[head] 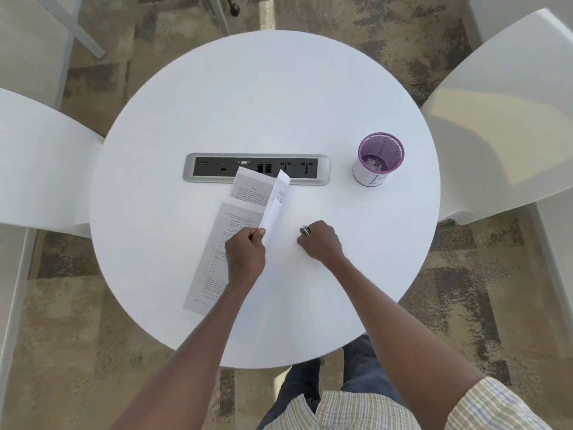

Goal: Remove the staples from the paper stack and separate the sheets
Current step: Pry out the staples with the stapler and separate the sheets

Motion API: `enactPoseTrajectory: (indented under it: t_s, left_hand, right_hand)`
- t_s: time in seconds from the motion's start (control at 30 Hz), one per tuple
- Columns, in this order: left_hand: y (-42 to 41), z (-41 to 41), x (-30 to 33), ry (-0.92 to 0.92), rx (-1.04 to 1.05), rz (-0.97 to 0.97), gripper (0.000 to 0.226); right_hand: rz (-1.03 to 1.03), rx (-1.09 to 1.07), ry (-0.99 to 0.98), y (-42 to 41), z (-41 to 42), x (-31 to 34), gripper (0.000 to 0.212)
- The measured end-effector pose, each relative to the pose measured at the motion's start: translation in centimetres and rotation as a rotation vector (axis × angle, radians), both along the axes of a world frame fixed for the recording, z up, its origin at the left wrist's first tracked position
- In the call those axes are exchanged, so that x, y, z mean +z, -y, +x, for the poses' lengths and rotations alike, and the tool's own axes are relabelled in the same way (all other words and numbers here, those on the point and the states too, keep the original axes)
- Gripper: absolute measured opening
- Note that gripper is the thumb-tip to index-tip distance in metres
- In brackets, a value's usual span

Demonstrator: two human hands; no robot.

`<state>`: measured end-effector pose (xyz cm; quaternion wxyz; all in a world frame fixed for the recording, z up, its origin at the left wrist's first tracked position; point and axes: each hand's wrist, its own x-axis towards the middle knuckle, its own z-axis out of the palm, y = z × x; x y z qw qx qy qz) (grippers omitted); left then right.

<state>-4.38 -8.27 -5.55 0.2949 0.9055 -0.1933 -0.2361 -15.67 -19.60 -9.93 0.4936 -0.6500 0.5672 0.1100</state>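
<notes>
A printed sheet [214, 262] lies flat on the round white table [266, 97], left of centre. My left hand [245, 256] rests over it and pinches the lower corner of a few lifted sheets [276, 206], which stand up on edge and tilt toward the far side. Another printed page [251, 189] lies folded back behind them. My right hand [319, 242] is closed as a fist on the table to the right of the sheets, with a small dark metal staple remover [305, 230] poking out between thumb and finger.
A grey power and data socket strip [257, 168] is set into the table's middle, just beyond the papers. A purple mesh cup [378, 159] with a white band stands at the right. White chairs [508, 119] flank the table on both sides.
</notes>
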Motion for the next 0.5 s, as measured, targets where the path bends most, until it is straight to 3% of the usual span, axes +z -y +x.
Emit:
enactPoseTrajectory:
  t_s: [0.2, 0.3, 0.4, 0.5]
  left_hand:
    - [-1.2, 1.1, 1.6, 0.056, 0.04, -0.046, 0.025]
    - [-2.0, 2.1, 2.6, 0.132, 0.061, -0.071, 0.021]
    - [-3.3, 3.2, 3.6, 0.227, 0.084, -0.099, 0.02]
    - [-4.3, 4.1, 4.6, 0.301, 0.085, -0.122, 0.02]
  right_hand:
    - [-0.032, -0.033, 0.091, 1.5, -1.8, 0.6, 0.026]
    - [-0.268, 0.077, 0.055, 1.5, -2.8, 0.5, 0.01]
    - [-0.552, 0.227, 0.031, 0.9, -3.5, -0.2, 0.013]
    - [-0.678, 0.296, -0.043, 0.8, -3.8, -0.5, 0.011]
